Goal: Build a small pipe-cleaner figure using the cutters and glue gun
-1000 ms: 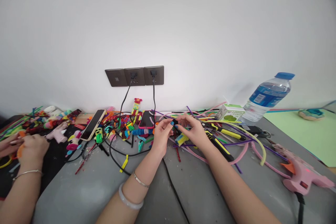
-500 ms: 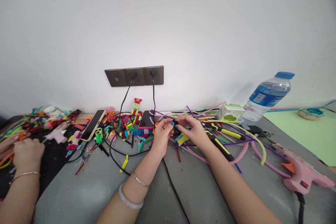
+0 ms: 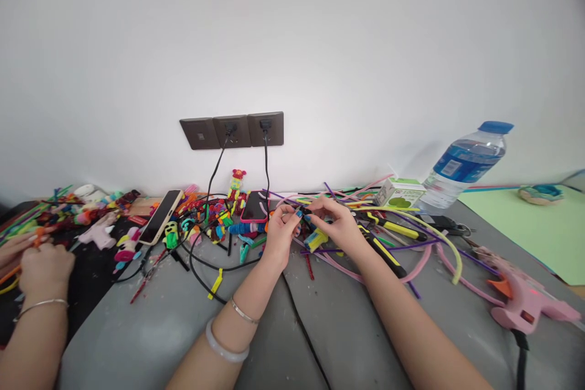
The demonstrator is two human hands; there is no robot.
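Note:
Above the middle of the grey table, my left hand [image 3: 282,233] is closed, thumb and fingers pinching a small black piece [image 3: 303,211]. Its exact kind is too small and hidden to tell. Close on its right, my right hand [image 3: 337,223] pinches at the same black piece with thumb and index finger. Just below the fingers shows a yellow and blue fuzzy piece [image 3: 316,239], partly covered. Yellow-and-black handled pliers [image 3: 384,253] lie beside my right wrist. Left of my left hand is a blue fuzzy roll [image 3: 244,228].
Pink, purple and yellow pipe cleaners [image 3: 423,265] spread to the right, near a pink glue gun [image 3: 523,301], a water bottle [image 3: 466,161] and a small carton [image 3: 399,193]. Black cables [image 3: 299,317] cross the table. Phones [image 3: 162,217] and small fuzzy figures stand left; another person's hands [image 3: 43,268] work there.
The view has shifted slightly. My fingers have moved a little around the black piece, which stays between both hands. The other person's hands have shifted slightly.

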